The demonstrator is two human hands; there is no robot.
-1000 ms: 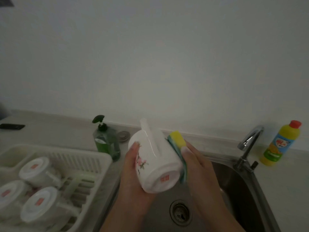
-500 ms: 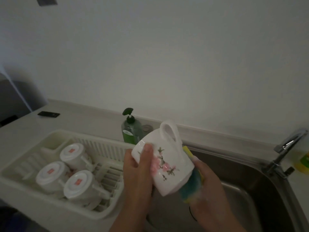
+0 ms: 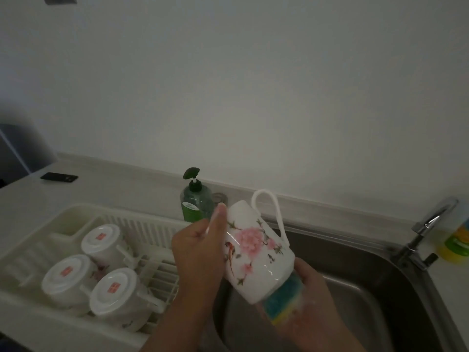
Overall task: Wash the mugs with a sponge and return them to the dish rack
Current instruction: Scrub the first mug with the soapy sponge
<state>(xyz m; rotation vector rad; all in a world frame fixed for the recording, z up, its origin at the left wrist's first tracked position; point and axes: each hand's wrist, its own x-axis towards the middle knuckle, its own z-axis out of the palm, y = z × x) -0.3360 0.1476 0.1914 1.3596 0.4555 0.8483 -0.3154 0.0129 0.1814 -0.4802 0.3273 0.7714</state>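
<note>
1 held mug (image 3: 253,250), 3 rack mugs (image 3: 104,243) inverted in rack (image 3: 152,224), 1 sponge (image 3: 284,301). Held mug: long axis tilted, handle up. L hand (image 3: 200,252) wraps it; R hand (image 3: 314,295) grips sponge at lower end.

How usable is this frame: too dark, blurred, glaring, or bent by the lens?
Head view: dim, flat greyish light, no hard shadows; floral mug sharp, with small glints on its glaze; yellow bottle at the right edge smeared and cut off; the back edge of the counter runs nearly straight, so little visible distortion; usable.
</note>
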